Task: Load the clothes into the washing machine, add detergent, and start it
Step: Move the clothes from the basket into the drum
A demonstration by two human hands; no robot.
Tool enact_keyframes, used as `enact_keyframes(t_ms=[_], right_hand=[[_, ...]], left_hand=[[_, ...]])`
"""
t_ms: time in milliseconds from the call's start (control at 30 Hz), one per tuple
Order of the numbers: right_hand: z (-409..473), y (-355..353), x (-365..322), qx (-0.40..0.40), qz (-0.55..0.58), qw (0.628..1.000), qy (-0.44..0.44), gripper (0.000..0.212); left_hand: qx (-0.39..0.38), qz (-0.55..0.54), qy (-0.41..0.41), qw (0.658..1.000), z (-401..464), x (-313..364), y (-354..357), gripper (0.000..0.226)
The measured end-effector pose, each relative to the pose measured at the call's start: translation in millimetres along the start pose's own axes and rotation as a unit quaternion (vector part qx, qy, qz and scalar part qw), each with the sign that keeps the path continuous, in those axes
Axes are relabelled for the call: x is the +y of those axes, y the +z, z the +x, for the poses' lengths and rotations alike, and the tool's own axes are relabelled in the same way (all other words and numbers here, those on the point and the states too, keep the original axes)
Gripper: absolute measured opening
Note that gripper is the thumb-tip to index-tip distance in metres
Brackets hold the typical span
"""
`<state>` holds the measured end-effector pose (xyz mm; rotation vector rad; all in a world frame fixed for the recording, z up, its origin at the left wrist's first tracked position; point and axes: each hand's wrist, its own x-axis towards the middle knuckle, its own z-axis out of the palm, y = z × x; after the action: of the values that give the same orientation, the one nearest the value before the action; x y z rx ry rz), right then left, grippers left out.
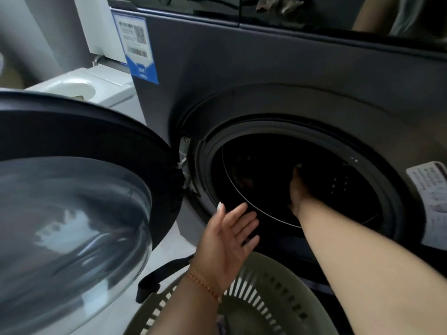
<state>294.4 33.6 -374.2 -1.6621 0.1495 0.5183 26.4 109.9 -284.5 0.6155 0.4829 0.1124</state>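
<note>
Washing machine (278, 76) door (72, 201) wide open leftward.

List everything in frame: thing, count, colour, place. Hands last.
washing machine: 1, dark grey, fills centre and right.
door: 1, black rim with clear glass, swung open at left.
drum: 1, dark inside, contents too dark to tell.
laundry basket: 1, olive-grey slotted plastic, bottom centre below the opening.
blue-and-white label: 1, machine's upper left corner.
white sticker: 1, right of the opening.
black strap: 1, floor left of the basket.
white fixture: 1, behind the door.
bracelet: 1, orange beads, left wrist.
left hand: open, empty, before the opening.
right hand: inside the drum, grip unclear.
</note>
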Motion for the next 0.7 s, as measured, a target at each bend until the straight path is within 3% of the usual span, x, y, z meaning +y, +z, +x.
enact_keyframes(t_ms=[100, 200, 367, 467, 600, 633, 700], right_hand=[[-84, 10, -22, 0.024, 0.005, 0.999, -0.025, 0.085], [-141, 7, -20, 0.072, 0.051, 0.996, 0.0, 0.1], [-260, 13, 31, 0.043, -0.059, 0.992, -0.099, 0.057], [-287, 27, 85, -0.062, -0.107, 0.992, -0.001, 0.052], [-271, 24, 162, -0.159, -0.276, 0.942, 0.108, 0.053], [-264, 20, 180, -0.154, -0.309, 0.93, 0.124, 0.056], [-252, 14, 212, -0.13, -0.347, 0.914, 0.166, 0.063]], left_hand=[[0.027, 0.001, -0.018, 0.999, -25, -14, -20, 0.065], [0.082, 0.002, -0.04, 0.996, -49, -24, -41, 0.065], [0.197, -0.018, -0.094, 0.976, -93, -41, -79, 0.051], [0.275, -0.002, -0.141, 0.951, -113, -61, -101, 0.046], [0.348, 0.061, -0.202, 0.914, -126, -88, -114, 0.026], [0.368, 0.075, -0.203, 0.904, -127, -95, -112, 0.029], [0.393, 0.096, -0.199, 0.893, -120, -117, -130, 0.057]])
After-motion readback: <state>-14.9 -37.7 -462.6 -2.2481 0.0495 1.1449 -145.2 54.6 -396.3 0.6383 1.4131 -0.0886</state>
